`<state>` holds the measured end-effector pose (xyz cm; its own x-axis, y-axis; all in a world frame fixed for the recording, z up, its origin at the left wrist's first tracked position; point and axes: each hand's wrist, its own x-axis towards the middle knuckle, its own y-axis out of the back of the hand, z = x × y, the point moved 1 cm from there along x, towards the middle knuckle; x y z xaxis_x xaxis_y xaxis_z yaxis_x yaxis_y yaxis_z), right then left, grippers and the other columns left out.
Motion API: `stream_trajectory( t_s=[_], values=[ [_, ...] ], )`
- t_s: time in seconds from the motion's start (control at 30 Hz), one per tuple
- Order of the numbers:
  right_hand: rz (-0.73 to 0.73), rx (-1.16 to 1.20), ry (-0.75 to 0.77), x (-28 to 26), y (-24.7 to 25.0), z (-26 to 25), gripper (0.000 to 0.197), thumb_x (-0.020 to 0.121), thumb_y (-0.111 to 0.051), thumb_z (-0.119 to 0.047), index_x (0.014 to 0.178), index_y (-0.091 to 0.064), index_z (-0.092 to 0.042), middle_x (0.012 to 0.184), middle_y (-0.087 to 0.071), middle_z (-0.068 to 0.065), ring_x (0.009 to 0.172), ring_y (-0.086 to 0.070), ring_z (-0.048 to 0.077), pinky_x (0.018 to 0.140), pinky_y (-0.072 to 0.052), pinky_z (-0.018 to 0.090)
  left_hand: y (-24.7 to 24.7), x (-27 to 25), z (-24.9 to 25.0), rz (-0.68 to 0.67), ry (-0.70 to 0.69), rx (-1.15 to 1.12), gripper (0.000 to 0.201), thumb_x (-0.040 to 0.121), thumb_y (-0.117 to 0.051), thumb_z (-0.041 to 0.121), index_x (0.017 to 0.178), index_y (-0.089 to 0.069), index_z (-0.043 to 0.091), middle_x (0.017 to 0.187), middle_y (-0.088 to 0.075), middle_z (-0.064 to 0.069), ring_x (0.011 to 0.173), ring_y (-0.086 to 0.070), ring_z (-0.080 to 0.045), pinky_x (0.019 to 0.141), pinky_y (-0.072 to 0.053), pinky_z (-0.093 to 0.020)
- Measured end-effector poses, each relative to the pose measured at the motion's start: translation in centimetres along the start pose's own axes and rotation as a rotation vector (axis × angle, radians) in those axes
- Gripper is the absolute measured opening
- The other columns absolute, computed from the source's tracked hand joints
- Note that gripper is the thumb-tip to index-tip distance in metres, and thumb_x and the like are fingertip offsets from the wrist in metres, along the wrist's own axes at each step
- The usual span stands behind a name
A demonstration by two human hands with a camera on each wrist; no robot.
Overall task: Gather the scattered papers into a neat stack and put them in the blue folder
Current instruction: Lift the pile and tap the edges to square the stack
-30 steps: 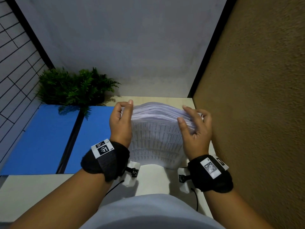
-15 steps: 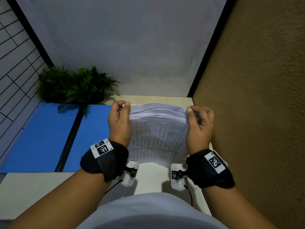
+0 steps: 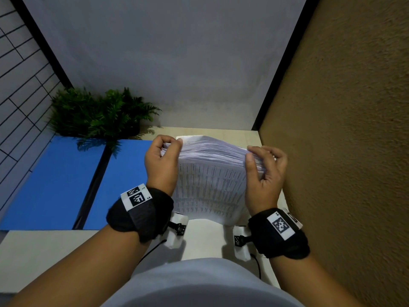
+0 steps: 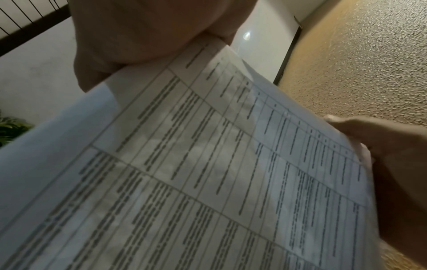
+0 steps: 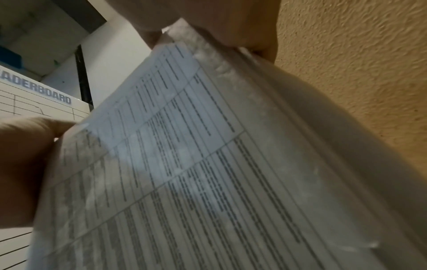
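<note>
The stack of papers (image 3: 212,185) stands on edge on the pale surface (image 3: 44,251), lower edge down, printed face toward the person. The upper edge is uneven, with sheets fanned at differing heights. The left hand (image 3: 162,165) grasps the stack's upper left corner, fingers curled over the top edge and thumb on the near face. The right hand (image 3: 264,173) grasps the upper right corner in like manner, thumb on the near face, fingers wrapped behind. Both wrist views confirm a tabulated page (ruled columns, text too blurred to read) filling most of the frame, with the opposite hand's thumb visible at the far edge.

The blue folder (image 3: 66,185) lies open and flat on the surface to the left of the stack, its dark spine running between two blue panels; the left hand sits just beside its right panel. A green plant (image 3: 99,114) stands behind the folder against the grey wall (image 3: 166,63). A textured brown wall (image 3: 343,129) is close to the right hand.
</note>
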<state>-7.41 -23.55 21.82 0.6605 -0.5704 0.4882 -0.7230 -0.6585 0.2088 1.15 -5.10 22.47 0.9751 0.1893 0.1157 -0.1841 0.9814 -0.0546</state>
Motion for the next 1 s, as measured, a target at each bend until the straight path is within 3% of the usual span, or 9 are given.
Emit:
stream_trajectory(
  t_s=[0.1,0.23,0.37,0.53,0.6,0.7,0.8,0.9,1.0],
  values=[
    [0.016,-0.023,-0.073,0.1,0.3,0.2,0.034,0.087,-0.054,-0.047,0.119,-0.059,-0.035,0.115,-0.037,-0.014,0.109,-0.045,-0.006,0.089,-0.051,0.027,0.2,0.1,0.0,-0.016,-0.048,0.002,0.013,0.091,-0.06,0.02,0.081,-0.062,0.028,0.085,-0.06,0.005,0.084,-0.054,-0.014,0.079,-0.047,-0.034],
    [-0.06,-0.024,-0.047,-0.1,0.2,-0.1,0.033,0.084,-0.055,-0.052,0.117,-0.057,-0.045,0.119,-0.029,-0.033,0.113,-0.041,-0.01,0.083,-0.048,0.013,0.1,-0.2,0.3,-0.027,-0.145,-0.002,0.019,0.096,-0.052,0.015,0.089,-0.058,0.031,0.092,-0.06,0.009,0.088,-0.056,-0.011,0.083,-0.047,-0.03],
    [-0.034,-0.041,-0.049,0.2,0.2,0.1,0.029,0.084,-0.057,-0.051,0.111,-0.057,-0.041,0.117,-0.032,-0.03,0.111,-0.045,-0.003,0.089,-0.055,0.036,0.4,-0.1,0.0,0.009,-0.115,-0.052,0.02,0.096,-0.043,0.013,0.088,-0.05,0.03,0.087,-0.051,0.011,0.083,-0.049,-0.007,0.08,-0.042,-0.028],
    [-0.085,-0.061,0.031,-0.4,0.0,0.3,0.033,0.084,-0.058,-0.05,0.115,-0.058,-0.039,0.12,-0.036,-0.011,0.112,-0.037,-0.017,0.085,-0.042,0.001,0.3,-0.2,-0.1,0.023,-0.059,-0.091,0.016,0.092,-0.051,0.041,0.086,-0.046,0.026,0.084,-0.047,0.006,0.08,-0.047,-0.011,0.078,-0.042,-0.029],
    [-0.071,-0.069,0.034,-0.4,0.0,0.5,0.03,0.084,-0.059,-0.049,0.111,-0.059,-0.038,0.12,-0.036,-0.011,0.111,-0.038,-0.017,0.084,-0.043,0.002,0.0,-0.1,0.1,0.024,-0.019,-0.076,0.013,0.091,-0.056,0.033,0.086,-0.047,0.025,0.084,-0.049,0.004,0.079,-0.048,-0.011,0.077,-0.042,-0.031],
    [-0.042,-0.046,0.006,-0.2,0.0,0.5,0.028,0.084,-0.06,-0.049,0.11,-0.056,-0.041,0.117,-0.033,-0.025,0.109,-0.041,-0.015,0.087,-0.049,0.019,-0.1,0.3,0.2,0.034,-0.005,-0.103,0.015,0.091,-0.048,0.012,0.085,-0.052,0.024,0.086,-0.052,0.006,0.081,-0.05,-0.011,0.078,-0.04,-0.032],
    [-0.077,-0.055,0.02,-0.2,0.0,0.5,0.034,0.081,-0.061,-0.051,0.113,-0.058,-0.039,0.118,-0.035,-0.016,0.111,-0.04,-0.013,0.087,-0.049,0.018,0.4,0.2,-0.3,-0.091,-0.068,-0.105,0.009,0.092,-0.051,0.036,0.097,-0.055,0.031,0.099,-0.056,0.005,0.089,-0.055,-0.011,0.082,-0.044,-0.029],
    [-0.099,0.033,-0.116,-0.1,0.5,0.5,0.063,0.073,-0.073,-0.05,0.129,-0.044,-0.048,0.123,-0.039,-0.011,0.118,-0.047,0.002,0.091,-0.052,0.032,1.3,-0.1,-1.9,-0.246,-0.062,-0.092,0.057,0.07,-0.07,0.069,0.114,-0.05,0.038,0.119,-0.056,-0.005,0.109,-0.06,-0.021,0.092,-0.051,-0.036],
    [-0.145,0.272,-0.399,0.2,1.4,1.9,0.099,0.057,-0.089,-0.041,0.139,-0.033,-0.045,0.12,-0.05,-0.018,0.112,-0.055,0.005,0.088,-0.052,0.027,2.1,-0.2,-3.4,-0.399,0.093,-0.093,0.087,0.053,-0.091,0.049,0.126,-0.047,0.031,0.122,-0.063,0.0,0.109,-0.065,-0.008,0.092,-0.056,-0.029]
  ],
)
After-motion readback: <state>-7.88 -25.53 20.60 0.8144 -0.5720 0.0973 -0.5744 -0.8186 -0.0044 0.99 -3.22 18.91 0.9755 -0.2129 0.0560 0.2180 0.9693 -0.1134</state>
